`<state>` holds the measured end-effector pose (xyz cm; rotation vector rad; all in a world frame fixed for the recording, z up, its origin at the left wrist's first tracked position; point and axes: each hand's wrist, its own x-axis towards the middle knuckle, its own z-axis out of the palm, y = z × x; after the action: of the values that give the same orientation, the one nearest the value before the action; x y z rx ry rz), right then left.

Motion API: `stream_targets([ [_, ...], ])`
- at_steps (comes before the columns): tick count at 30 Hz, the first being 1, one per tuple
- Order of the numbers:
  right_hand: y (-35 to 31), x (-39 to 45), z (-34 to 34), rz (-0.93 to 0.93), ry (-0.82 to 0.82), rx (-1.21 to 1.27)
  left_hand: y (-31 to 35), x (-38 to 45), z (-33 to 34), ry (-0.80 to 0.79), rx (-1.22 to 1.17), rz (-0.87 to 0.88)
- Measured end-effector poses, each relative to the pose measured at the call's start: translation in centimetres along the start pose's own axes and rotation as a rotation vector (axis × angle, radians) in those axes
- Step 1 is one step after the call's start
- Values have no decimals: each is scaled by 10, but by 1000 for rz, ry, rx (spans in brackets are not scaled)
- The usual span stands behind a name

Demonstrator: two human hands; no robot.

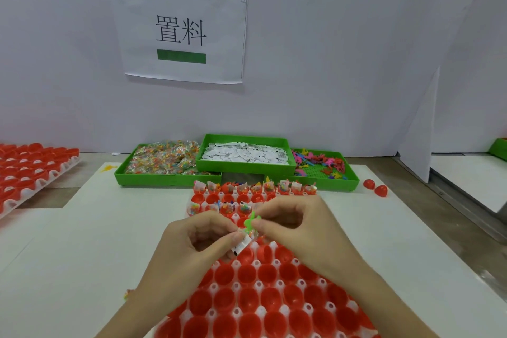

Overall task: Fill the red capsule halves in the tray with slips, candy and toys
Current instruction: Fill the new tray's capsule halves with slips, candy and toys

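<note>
The left hand pinches a white slip and the right hand pinches a green toy, fingertips nearly meeting. Directly beneath this grip sits the tray of red capsule halves; filled ones stand beyond it.

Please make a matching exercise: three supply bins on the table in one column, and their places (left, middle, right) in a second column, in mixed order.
Things:
1. candy bin
2. slips bin
3. toys bin

Places:
A. middle, raised on the other two
B. right
C. left

Pairs: 1-C, 2-A, 3-B
</note>
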<state>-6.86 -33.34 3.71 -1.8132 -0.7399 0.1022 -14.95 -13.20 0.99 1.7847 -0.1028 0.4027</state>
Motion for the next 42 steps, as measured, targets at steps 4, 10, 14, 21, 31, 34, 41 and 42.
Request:
stream_targets([
  [4, -5, -7, 6, -16, -52, 12, 0, -3, 4, 64, 57, 42],
  [10, -5, -10, 1, 0, -114, 32, 4, -6, 10, 135, 53, 111],
  [14, -5, -9, -4, 30, -157, 99, 7, -4, 12, 181, 11, 106],
  [21, -4, -10, -5, 36, -144, 54, 12, -2, 11, 77, -47, 74],
  [31, 22, -3, -100, 229, 71, -144, 15, -3, 14, -186, 441, 254],
  [34, 38, -4, -107, 322, -13, -241, 21, -2, 29, -482, 681, 337],
  [41, 50, 0, -98, 275, -43, -358, 33, 15, 85, -801, 1071, 457],
  [42, 51, -1, -97, 267, -43, -374, 33, 18, 89, -814, 1116, 452],
])
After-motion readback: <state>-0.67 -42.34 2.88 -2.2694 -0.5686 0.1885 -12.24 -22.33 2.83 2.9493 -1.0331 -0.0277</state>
